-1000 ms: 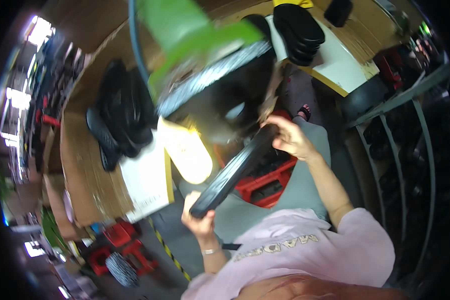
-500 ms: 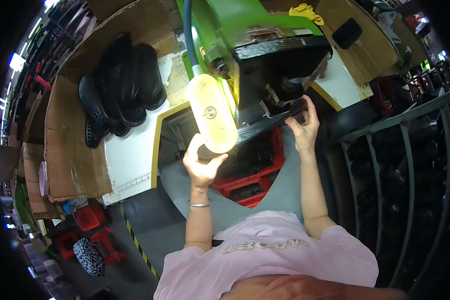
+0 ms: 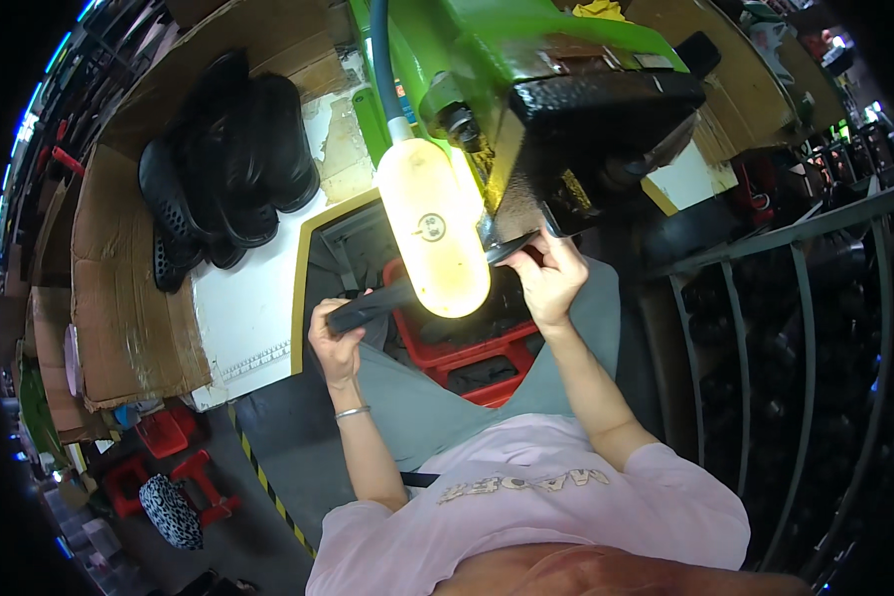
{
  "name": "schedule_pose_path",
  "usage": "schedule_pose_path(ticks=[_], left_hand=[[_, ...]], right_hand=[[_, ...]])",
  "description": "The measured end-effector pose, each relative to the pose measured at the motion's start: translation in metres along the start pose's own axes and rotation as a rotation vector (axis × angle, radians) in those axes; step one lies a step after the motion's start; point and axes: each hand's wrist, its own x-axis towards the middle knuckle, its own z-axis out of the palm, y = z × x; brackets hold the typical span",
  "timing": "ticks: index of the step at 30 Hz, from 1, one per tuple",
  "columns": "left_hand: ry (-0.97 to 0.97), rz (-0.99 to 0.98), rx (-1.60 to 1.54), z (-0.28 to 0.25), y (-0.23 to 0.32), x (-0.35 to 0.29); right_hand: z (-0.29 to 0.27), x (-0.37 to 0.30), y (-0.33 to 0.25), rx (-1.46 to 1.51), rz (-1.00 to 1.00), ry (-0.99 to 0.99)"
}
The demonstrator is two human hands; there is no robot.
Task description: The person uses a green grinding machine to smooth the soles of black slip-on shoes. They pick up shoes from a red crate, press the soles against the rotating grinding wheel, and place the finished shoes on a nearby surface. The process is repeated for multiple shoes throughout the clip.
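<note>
My left hand [image 3: 335, 340] grips one end of a long, dark, flat piece [image 3: 370, 307], below and left of a glowing oval lamp [image 3: 430, 223]. The lamp hides the middle of that piece. On the other side of the lamp my right hand [image 3: 549, 282] pinches a dark edge, seemingly the same piece, just under the black head [image 3: 606, 109] of a green machine [image 3: 576, 40]. Whether the dark piece touches the machine I cannot tell.
Black perforated clogs [image 3: 230, 164] stand at left on a white worktop [image 3: 243, 308], against a cardboard screen [image 3: 134, 308]. Beyond my knees lies a red crate [image 3: 442, 348]. A metal rail [image 3: 800, 241] runs along the right. Red stools [image 3: 209, 492] stand at lower left.
My left hand has moved left and down from the lamp's lower end, and now grips the dark piece. My right hand has come left, toward the lamp. The view has shifted slightly.
</note>
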Motion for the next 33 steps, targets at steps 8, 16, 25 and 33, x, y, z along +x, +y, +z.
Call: schedule_pose_path(ticks=[8,16,25,33], left_hand=[[-0.232,0.171,0.581,0.130,0.026,0.031],[0.156,0.140,0.167,0.155,-0.025,0.010],[0.138,0.127,-0.023,0.180,-0.028,0.008],[0.006,0.191,0.057,0.165,0.010,0.013]], right_hand=[[0.006,0.017,-0.031,-0.307,-0.367,-0.015],[0.004,-0.044,0.105,0.595,0.578,-0.212],[-0.085,-0.034,0.110,0.352,0.570,0.200],[-0.131,0.062,-0.009,-0.368,-0.018,0.136]])
